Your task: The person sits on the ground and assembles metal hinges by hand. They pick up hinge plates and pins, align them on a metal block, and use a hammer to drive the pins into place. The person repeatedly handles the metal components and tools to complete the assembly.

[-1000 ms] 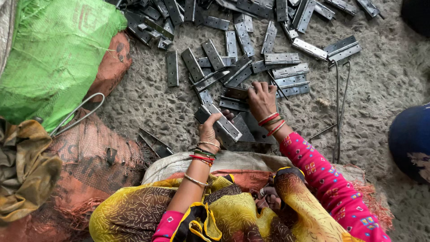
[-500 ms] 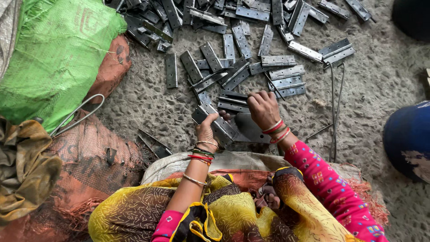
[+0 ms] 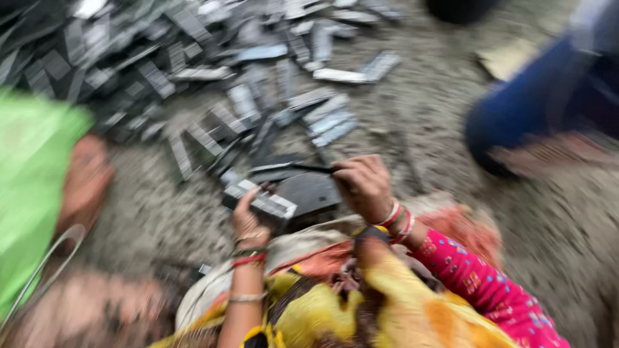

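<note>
The picture is blurred by motion. My left hand (image 3: 248, 216) grips a grey metal hinge plate (image 3: 261, 201) just above the lap. My right hand (image 3: 364, 185) is closed on the end of a thin dark metal piece (image 3: 293, 169) that points left over a dark flat plate (image 3: 309, 192). Both wrists carry red and gold bangles. A pile of grey metal hinge plates (image 3: 213, 77) lies spread on the grey ground beyond the hands.
A green sack (image 3: 29, 193) fills the left edge, with a mesh sack (image 3: 84, 309) under it. Another person in blue (image 3: 535, 103) sits at the upper right. Yellow cloth and a pink sleeve (image 3: 483, 290) cover the lower middle.
The camera has swung and the view has blurred. My right hand has come back from the pile toward the lap, closed on a thin dark piece. My left hand still holds a hinge plate.
</note>
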